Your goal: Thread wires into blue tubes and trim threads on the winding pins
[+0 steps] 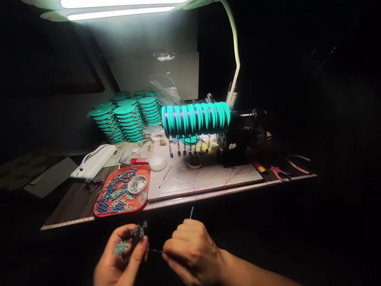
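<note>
Low in the view, in front of the table edge, my left hand (123, 256) is closed around a bunch of small pieces. Spiky grey bits (139, 229) stick out above the thumb, and a pale teal cluster (120, 248) shows in the palm. My right hand (193, 250) makes a fist around a thin dark rod (192, 212), whose bluish end points up past the knuckles. Between the two hands stretches a short, thin dark piece (155, 250); whether it belongs to the same rod I cannot tell.
Turquoise spools (196, 118) sit in a row on a black machine (247, 131), with small wire weights hanging below. Stacked spools (128, 119) stand behind. A red tray (99, 210) holds small tubes and a white bowl. Pink scissors (279, 174) lie right; a lamp (125, 10) hangs above.
</note>
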{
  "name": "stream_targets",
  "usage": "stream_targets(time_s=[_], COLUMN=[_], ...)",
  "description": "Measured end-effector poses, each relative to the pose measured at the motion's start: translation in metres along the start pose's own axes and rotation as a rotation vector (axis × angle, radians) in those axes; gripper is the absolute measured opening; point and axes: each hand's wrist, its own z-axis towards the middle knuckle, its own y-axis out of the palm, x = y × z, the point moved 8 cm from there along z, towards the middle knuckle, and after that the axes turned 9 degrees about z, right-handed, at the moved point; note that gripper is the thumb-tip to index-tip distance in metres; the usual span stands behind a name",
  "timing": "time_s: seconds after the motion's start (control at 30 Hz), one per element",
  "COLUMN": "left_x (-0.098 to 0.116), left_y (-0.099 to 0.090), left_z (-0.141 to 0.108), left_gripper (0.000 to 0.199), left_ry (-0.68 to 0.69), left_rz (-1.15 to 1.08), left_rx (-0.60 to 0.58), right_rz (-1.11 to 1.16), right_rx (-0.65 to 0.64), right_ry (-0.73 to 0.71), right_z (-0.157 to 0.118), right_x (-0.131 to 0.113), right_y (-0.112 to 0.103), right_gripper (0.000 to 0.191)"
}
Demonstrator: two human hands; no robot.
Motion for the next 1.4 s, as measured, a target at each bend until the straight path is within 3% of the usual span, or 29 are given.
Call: stream_targets(time_s=[0.03,0.1,0.17,0.23,0.33,0.43,0.5,0.53,0.63,0.77,0.93,1.2,1.4], left_x=[0.013,0.04,0.062,0.081,0.093,0.079,0.054,0.033,-0.002,-0.028,-0.039,-0.038,-0.043], left_y=[-0.011,-0.044,-0.049,-0.044,-0.042,-0.034,-0.009,0.011,0.04,0.058,0.056,0.055,0.054], left_z=[0.01,0.03,0.06,0.087,0.1,0.081,0.058,0.044,0.005,-0.016,-0.013,-0.018,-0.014], left_gripper=[0.036,0.027,0.022,0.021,0.035,0.045,0.049,0.047,0.038,0.041,0.035,0.036,0.038], left_ry=[0.081,0.176,0.189,0.203,0.215,0.21,0.142,0.017,-0.134,-0.251,-0.298,-0.282,-0.288], left_rz=[0.075,0.243,0.349,0.451,0.497,0.396,0.275,0.117,-0.061,-0.197,-0.273,-0.277,-0.242], left_rx=[0.087,0.415,0.392,0.262,0.212,0.178,-0.032,-0.227,-0.352,-0.399,-0.35,-0.242,-0.277], right_rz=[0.013,0.061,0.114,0.144,0.156,0.177,0.178,0.173,0.16,0.134,0.107,0.098,0.124], right_rx=[0.048,0.132,0.174,0.177,0.168,0.161,0.154,0.149,0.125,0.101,0.074,0.032,0.058], right_ry=[0.019,0.109,0.197,0.225,0.219,0.209,0.199,0.194,0.174,0.129,0.126,0.131,0.139], right_z=[0.002,0.004,0.006,0.006,0.006,0.004,0.003,0.003,0.001,-0.002,-0.003,-0.003,-0.002], right_x=[0.002,0.01,0.018,0.02,0.02,0.02,0.019,0.019,0.018,0.015,0.016,0.019,0.018], right_y=[-0.006,-0.017,-0.023,-0.023,-0.019,-0.017,-0.016,-0.015,-0.01,-0.003,0.003,0.006,0.002], right_gripper=[0.035,0.033,0.031,0.03,0.032,0.032,0.032,0.031,0.029,0.026,0.026,0.025,0.03])
